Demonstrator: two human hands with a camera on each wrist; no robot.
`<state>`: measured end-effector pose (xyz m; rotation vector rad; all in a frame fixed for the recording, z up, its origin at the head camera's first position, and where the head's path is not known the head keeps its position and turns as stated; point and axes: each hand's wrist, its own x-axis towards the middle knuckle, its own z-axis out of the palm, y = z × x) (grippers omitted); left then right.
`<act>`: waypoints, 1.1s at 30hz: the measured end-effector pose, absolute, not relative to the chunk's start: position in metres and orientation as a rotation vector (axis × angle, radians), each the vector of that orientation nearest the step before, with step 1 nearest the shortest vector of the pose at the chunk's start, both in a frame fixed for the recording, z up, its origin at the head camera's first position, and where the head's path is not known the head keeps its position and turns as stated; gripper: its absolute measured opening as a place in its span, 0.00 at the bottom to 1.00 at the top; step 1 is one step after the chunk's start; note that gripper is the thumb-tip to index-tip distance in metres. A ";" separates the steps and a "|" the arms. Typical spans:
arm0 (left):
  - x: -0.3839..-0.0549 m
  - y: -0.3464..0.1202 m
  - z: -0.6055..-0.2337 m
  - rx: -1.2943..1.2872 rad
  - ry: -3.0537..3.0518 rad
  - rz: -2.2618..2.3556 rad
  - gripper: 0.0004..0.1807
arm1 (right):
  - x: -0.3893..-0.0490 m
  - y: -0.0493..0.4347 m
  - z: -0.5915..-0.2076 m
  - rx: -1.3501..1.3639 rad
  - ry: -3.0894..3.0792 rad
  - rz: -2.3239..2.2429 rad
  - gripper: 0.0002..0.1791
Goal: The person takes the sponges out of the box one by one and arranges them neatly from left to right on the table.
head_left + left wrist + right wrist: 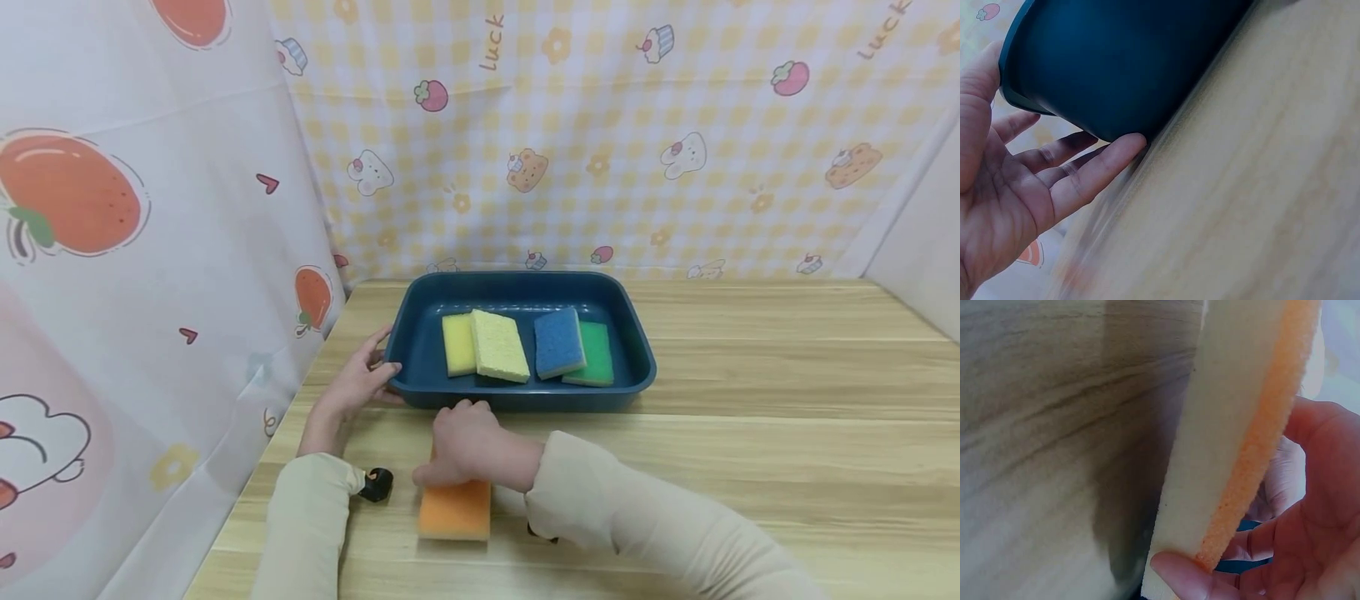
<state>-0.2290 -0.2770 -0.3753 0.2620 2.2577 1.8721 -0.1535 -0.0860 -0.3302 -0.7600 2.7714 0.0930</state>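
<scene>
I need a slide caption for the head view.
Right hand gripping an orange sponge, left hand touching a pan of four sponges.

1) Table (780,375) with pale, streaky wood grain, stretching across to the right
2) Yellow-and-white checked cloth (633,117) hanging behind it, printed with cupcakes, flowers, small strawberries and the word "luck"
3) White cloth (202,133) hanging on the left, bearing large orange-red strawberries and small hearts
4) Plain pale surface (921,221) at the right edge
</scene>
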 end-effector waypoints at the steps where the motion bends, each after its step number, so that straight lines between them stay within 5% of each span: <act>1: -0.229 -0.277 -0.375 0.256 2.259 1.872 0.37 | -0.153 -0.086 -0.332 -0.756 2.771 0.083 0.38; 33: -0.229 -0.275 -0.376 0.258 2.248 1.900 0.37 | -0.150 -0.084 -0.342 -0.687 2.809 0.042 0.48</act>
